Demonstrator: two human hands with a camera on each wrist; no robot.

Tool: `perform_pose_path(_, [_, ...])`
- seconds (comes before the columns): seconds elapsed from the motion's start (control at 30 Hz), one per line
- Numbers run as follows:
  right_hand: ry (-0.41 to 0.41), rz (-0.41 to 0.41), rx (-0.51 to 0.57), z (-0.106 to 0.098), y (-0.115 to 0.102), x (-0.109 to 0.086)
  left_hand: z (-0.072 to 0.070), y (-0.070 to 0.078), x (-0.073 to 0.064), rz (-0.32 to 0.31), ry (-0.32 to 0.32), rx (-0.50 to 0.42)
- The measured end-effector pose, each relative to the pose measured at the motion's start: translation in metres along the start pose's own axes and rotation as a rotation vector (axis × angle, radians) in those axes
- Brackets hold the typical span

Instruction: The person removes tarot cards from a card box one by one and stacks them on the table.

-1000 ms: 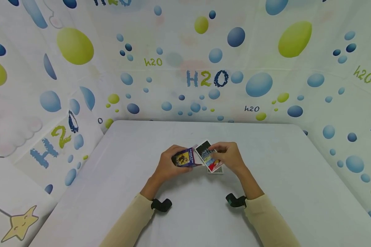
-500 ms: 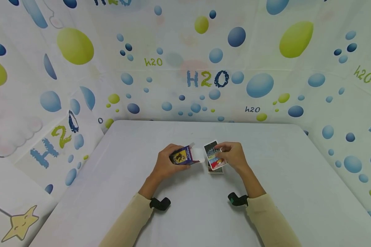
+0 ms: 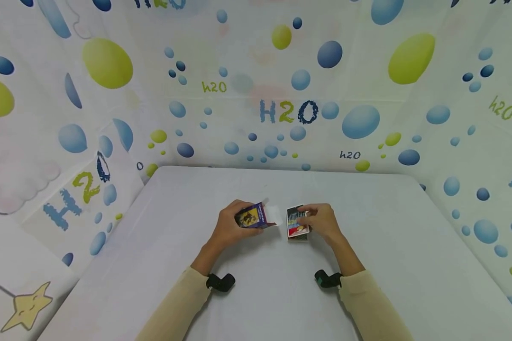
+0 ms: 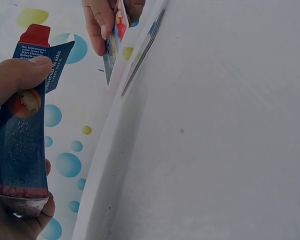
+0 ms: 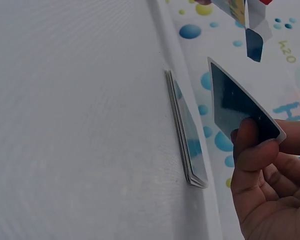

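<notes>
My left hand (image 3: 227, 226) grips a small purple-blue tarot card box (image 3: 250, 217) with a picture on its face. The box's end flaps stand open toward the right; in the left wrist view its narrow side carries print, and the thumb (image 4: 27, 75) presses there. Between thumb and fingers my right hand (image 3: 325, 222) pinches a tarot card (image 3: 295, 226), its colourful side toward the head camera. A thin stack of cards (image 5: 187, 140) lies on the table just beneath that card, mostly covered by it in the head view. A gap separates the held card from the stack in the right wrist view.
The white tabletop (image 3: 256, 298) spreads around both hands. Behind and beside it hangs a white curtain (image 3: 239, 52) printed with blue and green bubbles. Black wrist cameras (image 3: 222, 282) sit on both wrists.
The card in my right hand has moved away from the box, turned more upright and come lower over the stack. My left hand has shifted slightly left, still holding the box.
</notes>
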State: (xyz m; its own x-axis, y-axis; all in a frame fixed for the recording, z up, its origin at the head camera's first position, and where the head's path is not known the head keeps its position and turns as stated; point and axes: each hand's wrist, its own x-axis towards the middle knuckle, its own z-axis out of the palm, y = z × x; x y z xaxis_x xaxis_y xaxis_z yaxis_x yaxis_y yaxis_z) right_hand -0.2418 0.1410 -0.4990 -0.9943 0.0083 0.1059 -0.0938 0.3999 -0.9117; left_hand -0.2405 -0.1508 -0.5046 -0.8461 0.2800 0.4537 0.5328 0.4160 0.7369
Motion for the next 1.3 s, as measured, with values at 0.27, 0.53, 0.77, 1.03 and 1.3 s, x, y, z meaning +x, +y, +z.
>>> perform_pose_path(0.27, [-0.008,0.038,-0.030,0.003,0.003,0.000,0.001,0.002,0.001,-0.015,-0.011,0.015])
perform_pose_path(0.53, [-0.017,0.065,-0.071,0.004,0.005,0.001,0.001,0.000,0.001,-0.005,-0.013,0.010])
perform_pose_path(0.77, [-0.021,0.054,-0.134,0.005,0.009,0.002,0.001,0.000,0.001,-0.002,-0.011,0.009])
perform_pose_path(1.03, [-0.042,0.045,-0.143,0.008,0.015,0.004,0.001,-0.001,0.000,0.005,-0.010,-0.007])
perform_pose_path(1.3, [-0.037,0.027,-0.211,0.009,0.019,0.003,0.002,-0.002,0.000,0.007,-0.010,-0.016])
